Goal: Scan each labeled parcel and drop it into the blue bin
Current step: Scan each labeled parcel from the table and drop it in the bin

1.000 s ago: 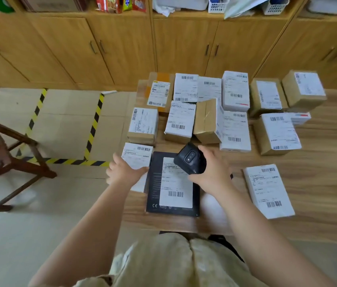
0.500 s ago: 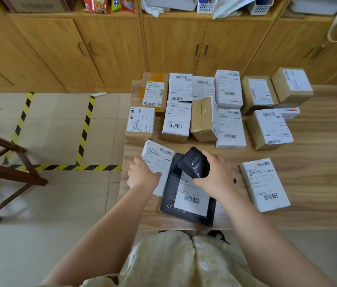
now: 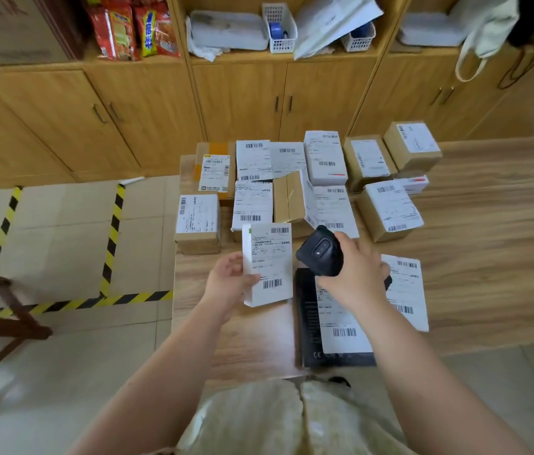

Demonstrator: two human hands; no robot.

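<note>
Since it is held clear of the table by one edge alone, the white parcel [image 3: 267, 264] is judged light, slim and stiff enough to keep its shape.

- Hold: it is pinched at its left long edge by the left hand [image 3: 231, 279], with the thumb laid on the label face and the other fingers curled behind it, mostly hidden.
- Handling: an edge hold that leaves the lower barcode uncovered is judged best. The label paper is taken to be slick, so a firm pinch is advised.
- Scanner [image 3: 321, 251]: it is clasped just right of the left fingertips by the right hand [image 3: 354, 269], whose fingers are wrapped round its black body. Whether its window is aimed at the barcode cannot be told from this angle.
- Beneath the right fingers: a black parcel [image 3: 306, 323], labelled, is laid flat on the table [image 3: 488, 264].
- Past the right knuckles: a flat white parcel [image 3: 406, 290] is laid label up.
- Beyond both sets of fingertips: a cluster of boxes [image 3: 324, 159], brown and white, is packed close with most labels upward.
- Table: smooth wood grain.
- Behind the cluster: wooden cabinets [image 3: 242, 103], with shelves of baskets and packets above.
- Left of the left fingers, below table level: a tiled floor marked with yellow-black tape [image 3: 111, 238], and a wooden frame [image 3: 6, 323].
- Blue bin: not seen.
</note>
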